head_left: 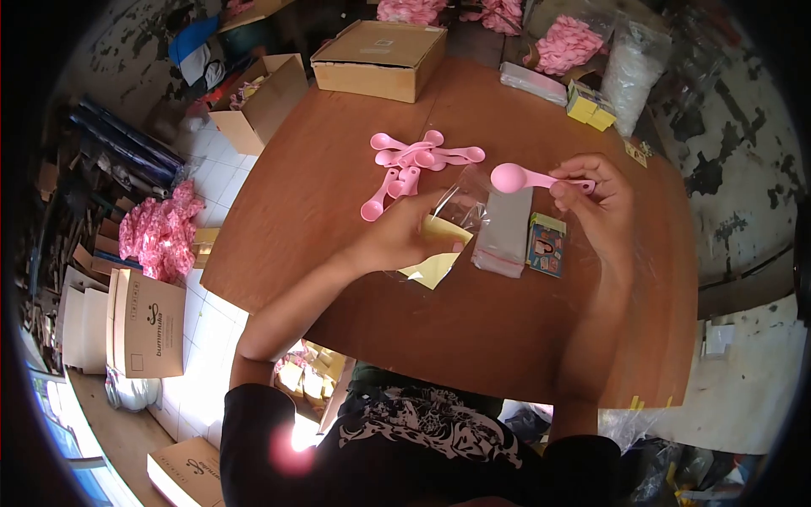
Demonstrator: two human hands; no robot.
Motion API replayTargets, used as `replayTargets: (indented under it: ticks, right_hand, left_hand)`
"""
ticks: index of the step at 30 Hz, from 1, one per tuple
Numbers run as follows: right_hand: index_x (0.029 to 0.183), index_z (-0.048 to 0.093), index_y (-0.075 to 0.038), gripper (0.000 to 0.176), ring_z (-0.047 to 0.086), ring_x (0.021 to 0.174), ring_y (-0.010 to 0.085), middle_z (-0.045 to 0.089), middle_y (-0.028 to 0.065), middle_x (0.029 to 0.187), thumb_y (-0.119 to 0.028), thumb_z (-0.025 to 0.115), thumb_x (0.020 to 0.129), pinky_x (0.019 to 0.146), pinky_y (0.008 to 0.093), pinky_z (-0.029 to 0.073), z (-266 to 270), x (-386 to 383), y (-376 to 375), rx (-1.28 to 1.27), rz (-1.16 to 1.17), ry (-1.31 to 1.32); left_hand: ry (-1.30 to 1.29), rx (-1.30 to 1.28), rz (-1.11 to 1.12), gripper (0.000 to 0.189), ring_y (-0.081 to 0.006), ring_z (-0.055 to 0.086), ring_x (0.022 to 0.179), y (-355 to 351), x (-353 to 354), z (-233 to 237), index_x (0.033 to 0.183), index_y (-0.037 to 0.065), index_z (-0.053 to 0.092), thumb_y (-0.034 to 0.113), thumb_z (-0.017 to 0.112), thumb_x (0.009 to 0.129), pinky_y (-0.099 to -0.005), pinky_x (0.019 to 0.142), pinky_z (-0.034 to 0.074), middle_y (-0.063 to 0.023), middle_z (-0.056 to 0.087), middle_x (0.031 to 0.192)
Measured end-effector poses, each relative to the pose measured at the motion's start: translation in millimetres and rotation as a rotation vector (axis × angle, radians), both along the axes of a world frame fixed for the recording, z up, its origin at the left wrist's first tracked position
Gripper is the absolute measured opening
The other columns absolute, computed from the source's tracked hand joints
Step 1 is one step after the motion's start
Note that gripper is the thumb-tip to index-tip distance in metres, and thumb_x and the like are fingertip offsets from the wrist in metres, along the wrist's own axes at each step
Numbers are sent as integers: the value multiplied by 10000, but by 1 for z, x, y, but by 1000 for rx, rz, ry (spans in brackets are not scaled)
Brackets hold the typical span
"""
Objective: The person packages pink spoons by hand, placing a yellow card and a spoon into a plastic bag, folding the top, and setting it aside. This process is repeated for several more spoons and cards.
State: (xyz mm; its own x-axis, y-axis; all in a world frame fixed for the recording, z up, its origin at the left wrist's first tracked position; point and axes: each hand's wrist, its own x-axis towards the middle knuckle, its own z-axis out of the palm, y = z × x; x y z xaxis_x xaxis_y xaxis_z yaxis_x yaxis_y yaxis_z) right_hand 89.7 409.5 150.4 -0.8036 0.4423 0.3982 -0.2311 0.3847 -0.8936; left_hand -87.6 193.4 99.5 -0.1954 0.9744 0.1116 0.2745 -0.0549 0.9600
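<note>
My right hand pinches a pink plastic spoon by its handle, with the round bowl pointing left. In my left hand is a clear plastic bag together with a yellow card; the bag's mouth faces the spoon. Between the hands lies a stack of flat clear bags on the brown table. Beside that stack, under my right wrist, sits a small pile of printed cards. A loose heap of pink spoons is just beyond my left hand.
A closed cardboard box stands at the table's far edge. At the far right are a bundle of plastic sleeves, yellow card packs and a tall filled plastic bag. Cartons and a pink bundle are on the floor at left.
</note>
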Motion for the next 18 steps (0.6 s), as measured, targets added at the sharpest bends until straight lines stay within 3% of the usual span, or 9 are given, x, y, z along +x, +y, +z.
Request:
replayTargets:
  ticks: [2, 4, 5, 8, 9, 13, 16, 18]
  right_hand:
    - [1020, 616, -7, 174, 614, 767, 72, 684, 66, 946, -56, 701, 876, 670, 212, 510, 6, 9, 4, 11, -33, 25]
    - [1098, 606, 8, 240, 620, 772, 83, 684, 80, 950, -72, 692, 889, 677, 216, 511, 9, 15, 8, -34, -86, 95]
    - [1098, 606, 8, 240, 620, 772, 83, 684, 80, 950, -72, 692, 889, 677, 216, 511, 11, 17, 8, -38, -98, 99]
    - [1177, 583, 25, 314, 629, 786, 100, 687, 102, 967, -74, 683, 896, 711, 229, 521, 17, 21, 8, -153, -91, 228]
    - [1200, 574, 32, 336, 632, 794, 110, 687, 115, 980, -73, 680, 898, 728, 237, 525, 18, 22, 9, -138, -134, 246]
    - [1211, 570, 40, 344, 639, 811, 128, 689, 140, 999, -71, 675, 902, 752, 254, 531, 18, 25, 13, -186, -174, 317]
    - [1208, 572, 40, 339, 640, 814, 128, 693, 138, 983, -62, 673, 901, 741, 251, 529, 19, 25, 11, -151, -197, 255]
    - [1206, 575, 38, 334, 639, 812, 126, 694, 135, 976, -56, 671, 900, 734, 248, 528, 19, 23, 8, -165, -173, 251]
  left_hand:
    - [83, 15, -25, 593, -162, 633, 1022, 12, -1, 8, 1374, 46, 458, 46, 718, 842, -284, 847, 514, -89, 650, 1161]
    - [178, 262, -61, 611, -180, 634, 1033, 28, -4, 12, 1371, 41, 466, 107, 741, 830, -299, 870, 500, -87, 671, 1107]
    - [425, 273, -38, 644, -182, 637, 998, 35, -9, 17, 1368, 43, 477, 184, 764, 809, -302, 870, 486, -78, 686, 1028]
    - [437, 156, -48, 666, -166, 634, 935, 47, -7, 27, 1362, 56, 493, 238, 777, 788, -303, 833, 489, -86, 682, 992]
    - [278, 2, -70, 684, -155, 621, 886, 48, -5, 30, 1373, 76, 486, 215, 784, 774, -293, 801, 488, -81, 677, 954]
    - [372, 106, -113, 691, -154, 616, 874, 51, 3, 43, 1377, 61, 471, 214, 781, 778, -295, 788, 490, -80, 675, 940]
    - [487, 72, -122, 705, -164, 614, 889, 52, 1, 38, 1390, 59, 451, 209, 777, 784, -293, 791, 490, -85, 669, 983]
    - [499, 184, -125, 711, -173, 608, 923, 53, -2, 34, 1398, 59, 441, 182, 777, 783, -296, 803, 489, -99, 655, 1062]
